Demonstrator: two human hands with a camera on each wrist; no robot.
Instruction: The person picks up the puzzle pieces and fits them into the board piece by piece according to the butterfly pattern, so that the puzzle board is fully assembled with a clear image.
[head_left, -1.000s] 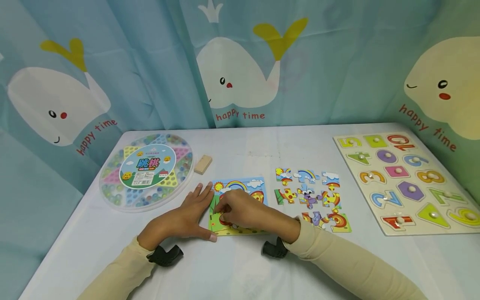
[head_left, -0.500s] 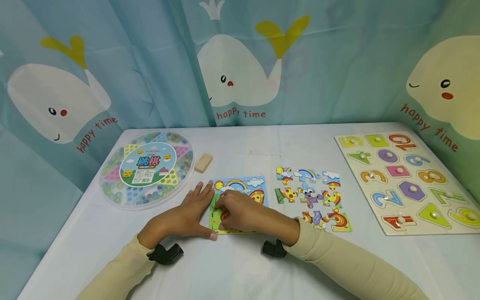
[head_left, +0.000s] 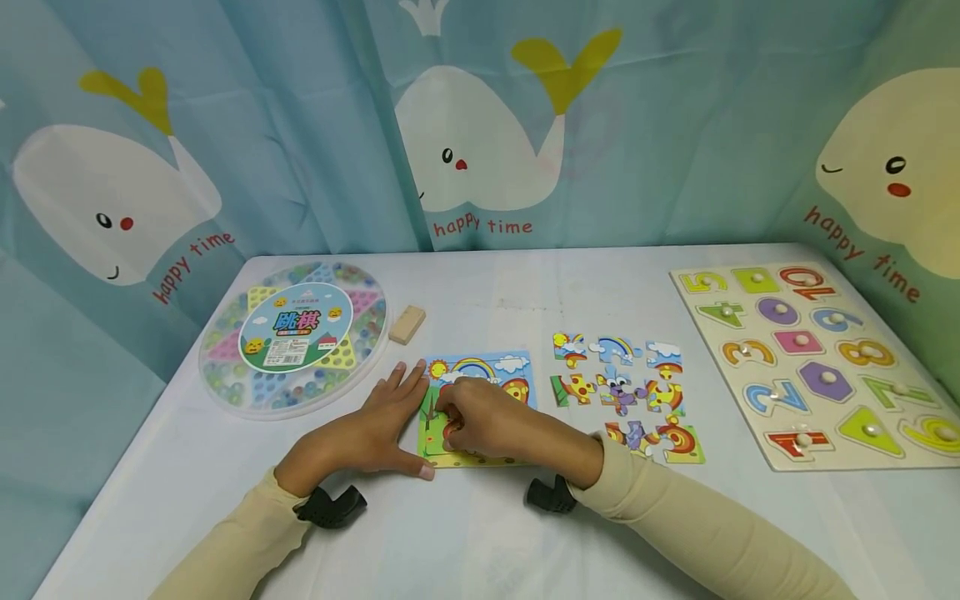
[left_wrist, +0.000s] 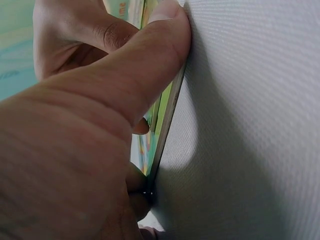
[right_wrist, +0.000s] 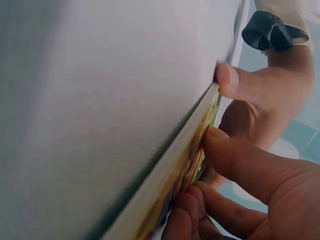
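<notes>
Right hand: fingers curled, pressing a piece into puzzle board, front left of centre on table. Best seated with light, even downward pressure, edges aligned first.
Left hand: flat, fingers straight, thumb against board's near left corner; bracing advisable.
Loose puzzle pieces: just right of board.
Number board: far right.

My puzzle board: glossy printed card. Table cover: matt woven cloth. Block: bare wood. Marble case: clear plastic.
</notes>
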